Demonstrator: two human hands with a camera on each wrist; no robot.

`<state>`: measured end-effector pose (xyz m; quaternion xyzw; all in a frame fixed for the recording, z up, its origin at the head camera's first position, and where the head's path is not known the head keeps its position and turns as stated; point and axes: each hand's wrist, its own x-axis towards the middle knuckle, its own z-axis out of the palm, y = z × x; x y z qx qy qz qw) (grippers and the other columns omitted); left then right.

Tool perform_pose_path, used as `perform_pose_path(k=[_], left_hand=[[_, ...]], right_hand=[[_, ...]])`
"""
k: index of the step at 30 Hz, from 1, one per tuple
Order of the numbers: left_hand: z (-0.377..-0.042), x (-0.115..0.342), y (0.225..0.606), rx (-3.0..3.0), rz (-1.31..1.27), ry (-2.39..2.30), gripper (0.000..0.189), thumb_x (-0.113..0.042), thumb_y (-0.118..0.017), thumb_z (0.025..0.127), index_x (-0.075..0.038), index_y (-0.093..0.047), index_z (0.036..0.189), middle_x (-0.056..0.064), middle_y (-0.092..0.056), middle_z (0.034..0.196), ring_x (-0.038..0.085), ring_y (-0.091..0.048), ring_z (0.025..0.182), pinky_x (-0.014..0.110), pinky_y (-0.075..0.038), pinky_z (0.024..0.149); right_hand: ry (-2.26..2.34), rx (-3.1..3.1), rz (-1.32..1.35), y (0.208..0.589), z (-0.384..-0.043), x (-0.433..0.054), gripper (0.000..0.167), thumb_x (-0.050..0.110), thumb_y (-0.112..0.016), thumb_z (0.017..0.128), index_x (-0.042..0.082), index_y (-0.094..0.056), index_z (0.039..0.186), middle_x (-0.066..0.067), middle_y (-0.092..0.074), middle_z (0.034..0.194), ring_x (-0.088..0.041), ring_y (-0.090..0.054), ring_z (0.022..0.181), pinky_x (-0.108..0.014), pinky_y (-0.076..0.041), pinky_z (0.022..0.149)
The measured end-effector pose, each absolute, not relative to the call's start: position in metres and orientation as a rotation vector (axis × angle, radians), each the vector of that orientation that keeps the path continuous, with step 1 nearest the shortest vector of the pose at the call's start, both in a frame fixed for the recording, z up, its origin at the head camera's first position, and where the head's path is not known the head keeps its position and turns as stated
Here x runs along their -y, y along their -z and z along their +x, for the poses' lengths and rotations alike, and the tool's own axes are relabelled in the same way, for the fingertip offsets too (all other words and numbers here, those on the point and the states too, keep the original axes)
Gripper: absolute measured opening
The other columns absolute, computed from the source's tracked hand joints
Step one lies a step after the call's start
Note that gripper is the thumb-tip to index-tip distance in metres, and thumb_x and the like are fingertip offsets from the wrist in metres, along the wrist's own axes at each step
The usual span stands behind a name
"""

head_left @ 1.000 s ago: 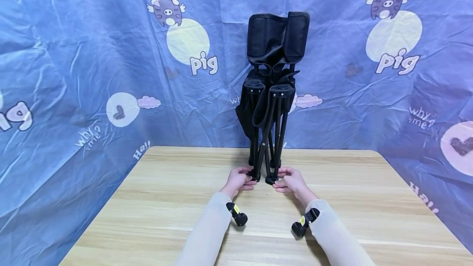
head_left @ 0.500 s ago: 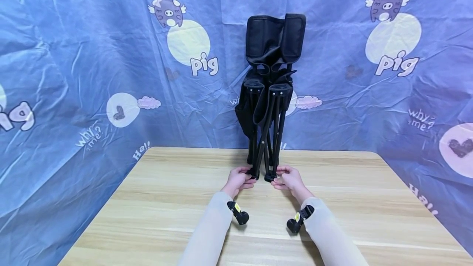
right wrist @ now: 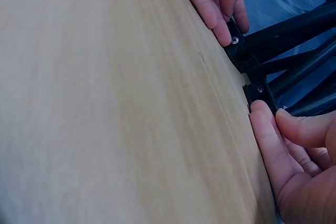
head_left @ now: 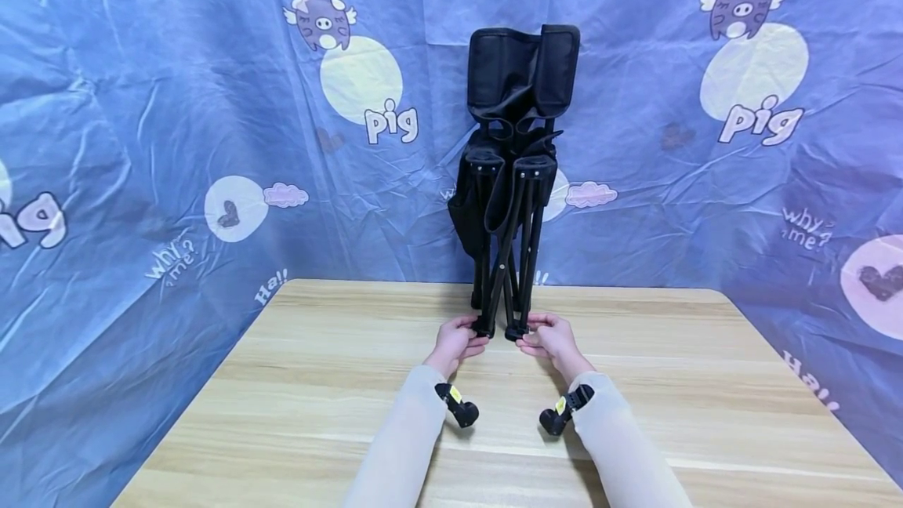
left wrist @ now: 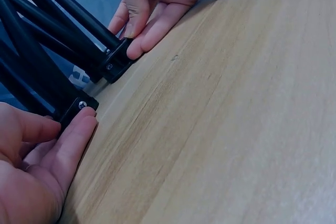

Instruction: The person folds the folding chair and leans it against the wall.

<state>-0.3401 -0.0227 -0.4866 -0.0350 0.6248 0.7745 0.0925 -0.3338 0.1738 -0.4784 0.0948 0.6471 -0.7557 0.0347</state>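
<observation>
Folded chair (head_left: 518, 171) is being steadied upright on counter (head_left: 282, 382); front feet are being pinched by L hand (head_left: 457, 343) & R hand (head_left: 552, 342).

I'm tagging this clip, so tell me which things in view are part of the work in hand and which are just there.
In the work:
- folded black chair, standing upright
- left hand, pinching its front left foot
- right hand, pinching its front right foot

Just there:
- wooden table under the chair
- blue pig-print cloth behind
</observation>
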Motion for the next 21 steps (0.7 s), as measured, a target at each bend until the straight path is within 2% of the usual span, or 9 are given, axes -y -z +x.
perform_pose_path(k=[6,11,15,21], left_hand=[[-0.342,0.025,0.487,-1.775,-0.093,-2.329,0.053,0.015,-0.037,0.089,0.013,-0.043,0.141,0.033,-0.046,0.141,0.032,-0.069,0.099,0.044,-0.057,0.090],[-0.344,0.026,0.488,-1.749,-0.102,-2.353,0.056,0.015,-0.038,0.087,0.013,-0.041,0.143,0.031,-0.043,0.145,0.031,-0.066,0.106,0.045,-0.055,0.093],[-0.345,0.026,0.488,-1.748,-0.096,-2.357,0.057,0.016,-0.041,0.087,0.012,-0.040,0.144,0.032,-0.040,0.147,0.035,-0.060,0.117,0.046,-0.054,0.095],[-0.345,0.026,0.490,-1.761,-0.079,-2.352,0.059,0.017,-0.040,0.086,0.012,-0.039,0.145,0.033,-0.035,0.149,0.039,-0.052,0.127,0.047,-0.054,0.095]], right_hand=[[2.366,-1.949,0.341,0.478,-0.335,-0.170,0.047,-0.023,-0.048,0.087,-0.016,-0.043,0.133,-0.036,-0.042,0.140,-0.016,-0.070,0.064,-0.027,-0.061,0.065],[2.407,-1.950,0.350,0.478,-0.336,-0.166,0.045,-0.022,-0.045,0.090,-0.017,-0.041,0.134,-0.036,-0.039,0.140,-0.014,-0.069,0.064,-0.024,-0.060,0.066],[2.450,-1.980,0.341,0.479,-0.338,-0.161,0.043,-0.023,-0.044,0.089,-0.019,-0.041,0.131,-0.037,-0.043,0.133,-0.013,-0.067,0.063,-0.023,-0.060,0.064],[2.473,-2.013,0.335,0.483,-0.340,-0.158,0.037,-0.021,-0.046,0.089,-0.020,-0.043,0.126,-0.027,-0.058,0.104,-0.011,-0.066,0.061,-0.020,-0.058,0.060]])
